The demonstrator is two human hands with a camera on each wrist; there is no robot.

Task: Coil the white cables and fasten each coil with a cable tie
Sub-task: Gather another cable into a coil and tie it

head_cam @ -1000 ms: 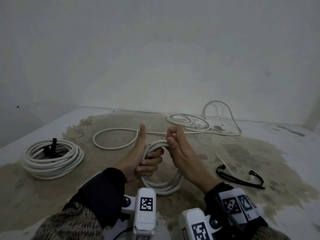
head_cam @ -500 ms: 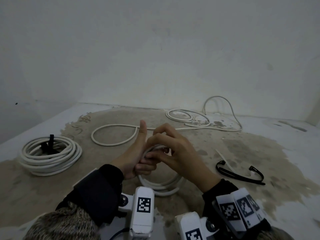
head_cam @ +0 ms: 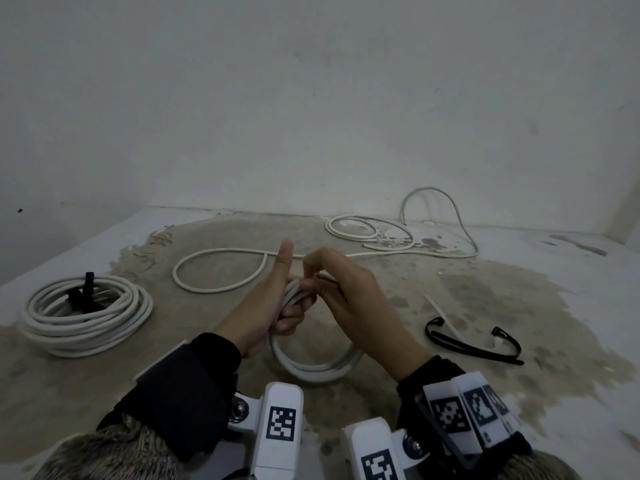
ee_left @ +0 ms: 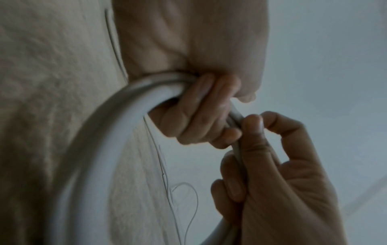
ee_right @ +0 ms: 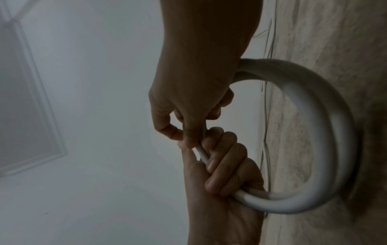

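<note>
Lying nearest on the stained floor [head_cam: 346,410], the lower arc of a small coil [head_cam: 311,370] of white cable hangs from the two hands that meet above it. The left hand [head_cam: 266,306] has its fingers [ee_left: 201,116] curled round the top of the coil's strands, thumb straight up. The right hand [head_cam: 349,299] touches it from the right, and its fingers [ee_right: 188,132] pinch the strands just beside the left hand's; a thin dark strip shows at its fingertips in the head view, too small to identify. To the right of the hands, apart from them, a black cable tie [head_cam: 474,344] lies curved on the floor with a pale tie [head_cam: 441,315] crossing it. To the left, well apart, sits a finished coil [head_cam: 86,317] of white cable, flat, with a black tie [head_cam: 85,296] fastened on its far side, its tail pointing up. Beyond the hands the loose cable [head_cam: 221,271] runs from behind them in a wide loop leftward, then right along the floor to a smaller loop [head_cam: 353,228] and an arch that rises against the wall [head_cam: 311,98].
</note>
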